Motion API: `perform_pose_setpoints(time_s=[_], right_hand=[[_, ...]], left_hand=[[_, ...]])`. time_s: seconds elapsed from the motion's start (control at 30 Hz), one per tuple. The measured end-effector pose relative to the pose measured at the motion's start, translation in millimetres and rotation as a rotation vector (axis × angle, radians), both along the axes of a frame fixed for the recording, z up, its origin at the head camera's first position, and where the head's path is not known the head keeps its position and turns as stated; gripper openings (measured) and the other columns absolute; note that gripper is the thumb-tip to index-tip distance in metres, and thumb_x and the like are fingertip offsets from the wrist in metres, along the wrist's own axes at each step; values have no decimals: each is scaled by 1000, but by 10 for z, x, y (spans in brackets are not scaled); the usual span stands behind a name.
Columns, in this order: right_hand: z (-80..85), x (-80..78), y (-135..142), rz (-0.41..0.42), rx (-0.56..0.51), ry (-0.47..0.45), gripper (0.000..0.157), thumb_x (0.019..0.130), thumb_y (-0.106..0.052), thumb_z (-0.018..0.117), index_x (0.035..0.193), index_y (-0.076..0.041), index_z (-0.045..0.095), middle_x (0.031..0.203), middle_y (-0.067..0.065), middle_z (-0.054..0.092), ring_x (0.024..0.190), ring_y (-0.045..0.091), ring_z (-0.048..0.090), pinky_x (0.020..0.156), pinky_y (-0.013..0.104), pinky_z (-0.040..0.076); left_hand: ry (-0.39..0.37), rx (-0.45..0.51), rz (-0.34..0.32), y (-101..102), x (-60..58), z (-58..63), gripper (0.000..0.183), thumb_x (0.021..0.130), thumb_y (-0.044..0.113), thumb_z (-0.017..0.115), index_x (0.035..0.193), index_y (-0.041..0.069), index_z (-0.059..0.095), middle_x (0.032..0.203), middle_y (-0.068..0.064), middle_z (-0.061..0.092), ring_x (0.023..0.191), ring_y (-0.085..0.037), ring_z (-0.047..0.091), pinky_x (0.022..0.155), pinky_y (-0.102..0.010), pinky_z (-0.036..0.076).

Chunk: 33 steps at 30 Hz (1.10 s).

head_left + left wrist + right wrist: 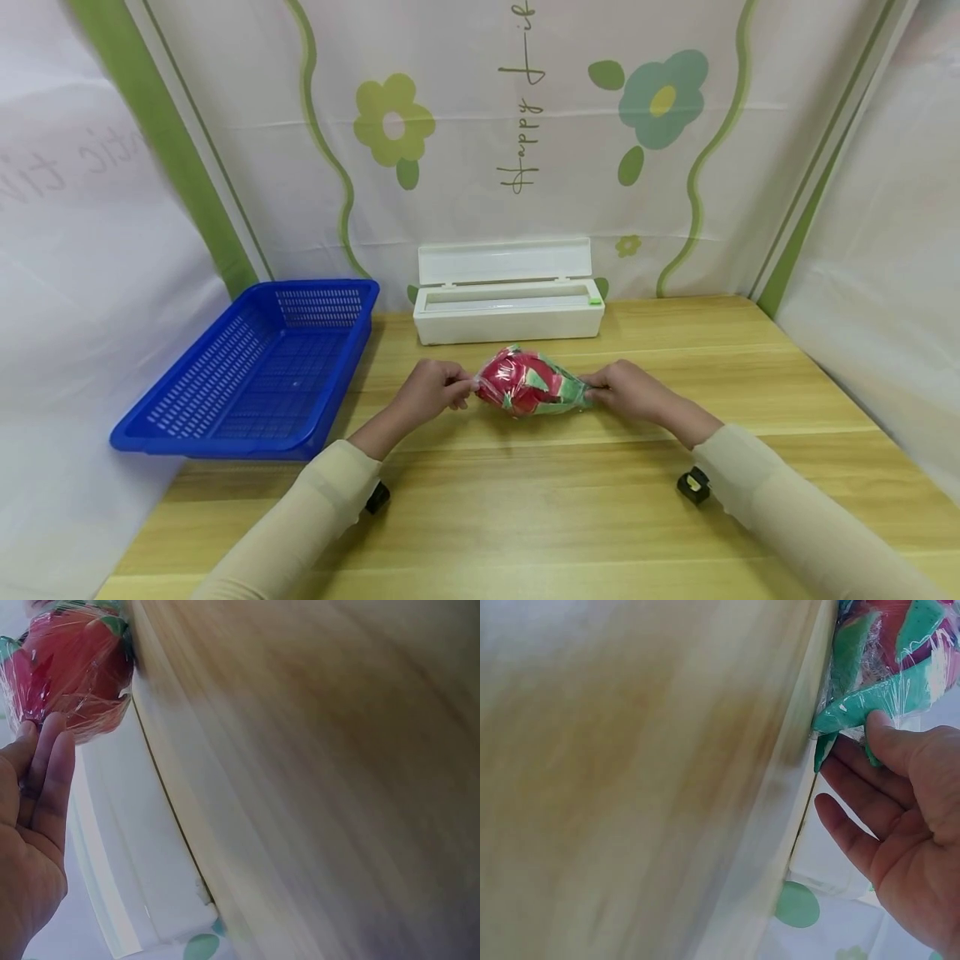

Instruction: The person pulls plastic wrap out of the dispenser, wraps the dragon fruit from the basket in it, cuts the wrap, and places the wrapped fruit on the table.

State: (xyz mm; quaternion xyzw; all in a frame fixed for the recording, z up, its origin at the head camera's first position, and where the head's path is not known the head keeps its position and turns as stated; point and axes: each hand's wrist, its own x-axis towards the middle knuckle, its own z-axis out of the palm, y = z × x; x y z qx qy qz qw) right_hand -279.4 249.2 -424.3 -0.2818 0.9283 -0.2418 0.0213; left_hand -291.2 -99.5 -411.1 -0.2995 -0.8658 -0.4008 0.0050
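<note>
A red dragon fruit (pixel 521 382) with green scales is wrapped in shiny clear plastic film, lying lengthwise between both hands above the table. At its left, rounder end, my left hand (pixel 429 390) pinches the gathered film between thumb and fingers. My right hand (pixel 628 392) grips the green tips and film at the opposite end. In the left wrist view, film wrinkles converge at the fingertips (pixel 54 724). The right wrist view shows the thumb pressing on a green scale (pixel 885 694), while the lower fingers are partly spread.
Behind the fruit stands a white cling film box (pixel 510 323) with its lid raised. A blue plastic basket (pixel 322 408) sits on the left side of the wooden table (pixel 525 517). A printed curtain (pixel 480 125) closes off the back.
</note>
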Motion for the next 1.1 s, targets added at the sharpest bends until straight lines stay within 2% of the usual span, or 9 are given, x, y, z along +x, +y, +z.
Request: perform_pose_setpoints(time_s=[0.2,0.37,0.47,0.63,0.73,0.87,0.97,1.1], right_hand=[[-23,-4,14,35,-1,50,25,95,-7,62,116,5,68,112,15,68,100,24,66,81,38,55],[-48,-6,17,31,-20,59,22,96,-8,59,114,1,69,106,9,71,97,20,66,82,40,54],[-51,-4,24,-11,-62,15,20,97,-10,60,111,-2,71,102,5,71,93,16,66,81,38,54],[-48,-8,42,-54,-137,-82,19,98,-13,60,111,-4,70,98,-1,70,85,11,61,77,34,51],[-50,-14,48,-48,-151,-98,22,97,-13,60,115,-2,68,100,1,69,87,13,61,78,35,51],[-63,-20,53,-53,-165,-83,29,96,-12,62,123,-1,62,110,7,67,98,20,62,85,41,52],[-65,-24,49,-71,-196,-84,30,94,-12,65,122,-2,60,111,8,66,102,24,61,88,43,51],[-52,-24,38,-83,-230,-93,23,92,-11,68,114,-4,62,104,4,65,97,21,61,85,40,51]], left_hand=[[-73,36,-15,-12,-32,-30,23,94,14,63,82,-5,68,77,-17,69,60,-13,66,56,-27,56],[-156,98,9,-16,-72,-89,20,94,15,64,83,-1,68,75,-10,69,66,-23,69,60,-32,57],[-198,139,9,-25,-93,-122,16,94,15,65,85,2,68,78,-10,70,71,-28,69,64,-37,58],[-235,171,-12,-44,-102,-146,13,94,15,65,91,3,67,87,-16,69,78,-28,69,68,-41,58],[-219,172,-8,-57,-92,-145,12,92,17,68,93,5,67,84,-13,67,78,-29,67,68,-41,57],[-150,171,9,-60,-62,-130,13,89,18,72,96,8,66,83,-5,63,77,-23,64,65,-35,56],[-106,188,16,-55,-42,-119,16,89,19,72,99,9,65,86,-1,64,78,-19,63,63,-31,55],[-94,235,11,-47,-29,-113,16,92,21,70,101,9,65,87,-3,66,79,-30,65,63,-33,56]])
